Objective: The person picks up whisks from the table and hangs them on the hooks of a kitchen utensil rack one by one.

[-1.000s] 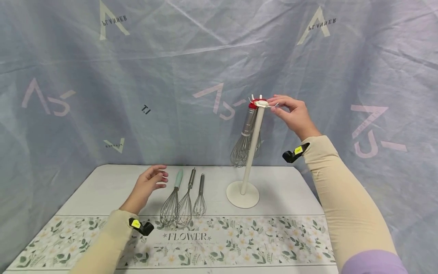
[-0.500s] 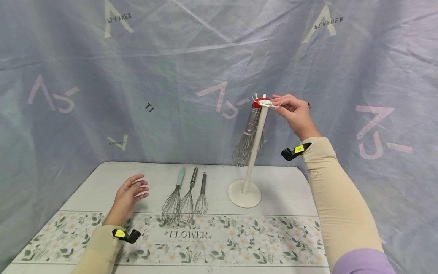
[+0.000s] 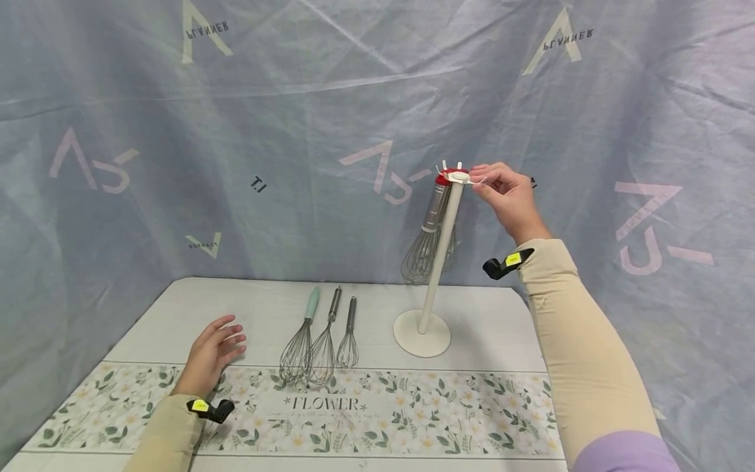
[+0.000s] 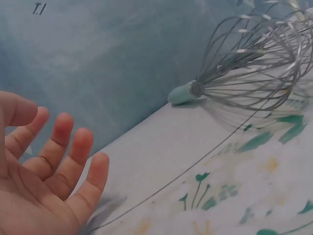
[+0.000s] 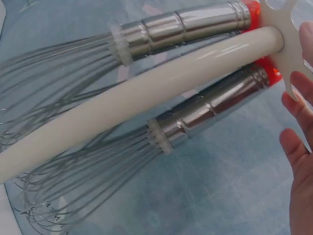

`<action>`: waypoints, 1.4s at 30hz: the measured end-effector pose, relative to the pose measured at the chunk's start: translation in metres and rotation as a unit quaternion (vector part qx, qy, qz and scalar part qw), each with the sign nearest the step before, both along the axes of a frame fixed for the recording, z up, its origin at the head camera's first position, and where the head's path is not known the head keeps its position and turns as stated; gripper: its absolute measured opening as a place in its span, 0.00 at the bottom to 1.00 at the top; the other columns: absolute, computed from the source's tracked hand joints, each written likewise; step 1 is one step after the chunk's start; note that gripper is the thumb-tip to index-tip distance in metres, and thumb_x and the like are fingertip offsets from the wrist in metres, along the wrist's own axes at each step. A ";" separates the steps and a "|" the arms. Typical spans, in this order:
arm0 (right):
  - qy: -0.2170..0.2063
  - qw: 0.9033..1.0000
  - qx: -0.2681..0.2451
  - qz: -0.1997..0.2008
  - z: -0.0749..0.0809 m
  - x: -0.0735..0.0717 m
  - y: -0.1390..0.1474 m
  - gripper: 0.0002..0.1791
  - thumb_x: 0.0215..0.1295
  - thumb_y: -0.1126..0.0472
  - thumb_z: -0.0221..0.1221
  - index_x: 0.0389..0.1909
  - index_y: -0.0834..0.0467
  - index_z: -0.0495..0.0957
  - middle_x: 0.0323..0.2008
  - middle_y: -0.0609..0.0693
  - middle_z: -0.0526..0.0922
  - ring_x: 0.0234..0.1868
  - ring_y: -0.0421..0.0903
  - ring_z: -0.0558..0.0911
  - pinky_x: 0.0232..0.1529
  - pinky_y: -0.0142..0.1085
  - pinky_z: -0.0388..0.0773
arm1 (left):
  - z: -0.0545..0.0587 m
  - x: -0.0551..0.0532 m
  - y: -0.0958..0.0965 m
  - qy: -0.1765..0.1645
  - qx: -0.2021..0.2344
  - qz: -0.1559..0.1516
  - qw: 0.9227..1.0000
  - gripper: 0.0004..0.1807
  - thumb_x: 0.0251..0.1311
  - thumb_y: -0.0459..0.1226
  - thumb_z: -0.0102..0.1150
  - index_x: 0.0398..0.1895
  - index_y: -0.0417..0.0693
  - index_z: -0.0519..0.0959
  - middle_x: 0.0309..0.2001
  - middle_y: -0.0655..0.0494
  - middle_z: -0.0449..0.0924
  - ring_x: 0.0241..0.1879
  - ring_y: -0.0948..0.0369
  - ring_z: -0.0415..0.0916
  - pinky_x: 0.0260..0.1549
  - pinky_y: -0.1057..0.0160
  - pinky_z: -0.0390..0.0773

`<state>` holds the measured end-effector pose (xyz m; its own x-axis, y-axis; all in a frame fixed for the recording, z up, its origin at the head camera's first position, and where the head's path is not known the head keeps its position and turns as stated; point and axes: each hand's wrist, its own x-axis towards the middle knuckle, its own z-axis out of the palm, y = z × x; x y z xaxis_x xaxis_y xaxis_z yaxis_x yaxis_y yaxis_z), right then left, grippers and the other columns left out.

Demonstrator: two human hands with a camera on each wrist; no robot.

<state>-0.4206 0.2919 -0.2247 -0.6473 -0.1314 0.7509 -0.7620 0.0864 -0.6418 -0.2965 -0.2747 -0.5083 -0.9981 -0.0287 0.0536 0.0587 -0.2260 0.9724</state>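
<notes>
At the top of a white hook stand (image 3: pixel 436 269), my right hand (image 3: pixel 506 200) pinches one of the hooks between thumb and fingers. Steel whisks with red ends hang from the far side of the stand; in the right wrist view an upper whisk (image 5: pixel 188 25) and a lower whisk (image 5: pixel 215 107) flank the pole. My left hand (image 3: pixel 209 351) holds nothing, its fingers relaxed and spread over the left part of the table. To its right lie a teal-handled whisk (image 3: pixel 311 305), a steel whisk (image 3: pixel 332 313) and a smaller steel whisk (image 3: pixel 350 318), handles pointing away.
The white table (image 3: pixel 489 328) carries a floral printed band (image 3: pixel 472 413) along its front. Right behind the table hangs a grey-blue curtain (image 3: pixel 295 131). The stand's round base (image 3: pixel 407 337) rests right of the whisks.
My left hand has drawn away from the lying whisks, to the left and toward me. The right hand stays at the stand's top, and the head view has shifted slightly.
</notes>
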 end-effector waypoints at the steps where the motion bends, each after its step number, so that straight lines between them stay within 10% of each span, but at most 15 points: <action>1: 0.005 1.000 0.001 -0.005 0.000 0.001 -0.001 0.05 0.64 0.76 0.64 0.40 0.72 0.84 0.47 0.56 0.82 0.60 0.50 0.76 0.59 0.31 0.75 | -0.001 0.000 -0.001 -0.003 0.000 -0.002 1.000 0.22 0.81 0.43 0.43 0.72 0.51 0.62 0.54 0.57 0.75 0.54 0.60 0.78 0.52 0.60 0.82; 16: 0.062 0.985 0.082 -0.140 0.014 0.044 -0.029 0.08 0.63 0.71 0.67 0.39 0.73 0.84 0.36 0.40 0.76 0.40 0.36 0.72 0.35 0.32 0.59 | 0.005 -0.017 0.004 -0.022 -0.059 -0.028 0.998 0.37 0.78 0.52 0.46 0.83 0.61 0.45 0.70 0.44 0.65 0.62 0.57 0.75 0.58 0.51 0.78; 24: 0.058 0.976 0.116 -0.173 0.005 0.021 -0.023 0.06 0.63 0.67 0.69 0.36 0.67 0.84 0.35 0.46 0.70 0.35 0.40 0.64 0.33 0.34 0.55 | 0.010 -0.031 0.023 -0.037 -0.091 -0.032 0.995 0.40 0.77 0.56 0.46 0.83 0.65 0.39 0.74 0.36 0.58 0.67 0.47 0.71 0.59 0.47 0.76; 32: 0.071 0.965 0.145 -0.209 0.007 0.023 -0.033 0.09 0.60 0.60 0.73 0.34 0.62 0.85 0.34 0.52 0.70 0.46 0.40 0.66 0.48 0.40 0.62 | 0.009 -0.050 0.048 -0.048 -0.095 -0.046 0.993 0.38 0.77 0.54 0.46 0.83 0.64 0.42 0.73 0.36 0.60 0.70 0.38 0.63 0.60 0.45 0.75; 42: 0.115 0.953 0.155 -0.232 0.010 0.029 -0.044 0.09 0.56 0.61 0.75 0.32 0.60 0.86 0.30 0.45 0.69 0.40 0.44 0.65 0.44 0.39 0.58 | 0.012 -0.066 0.084 -0.101 -0.150 -0.045 0.983 0.37 0.76 0.46 0.52 0.82 0.59 0.48 0.72 0.36 0.63 0.67 0.41 0.67 0.61 0.43 0.73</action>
<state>-0.3917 0.2478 -0.2147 -0.5128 -0.1089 0.8516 -0.7130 0.6065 -0.3517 -0.3621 -0.1902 -0.4966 -0.9870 0.0477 -0.1535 -0.1496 0.0766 0.9858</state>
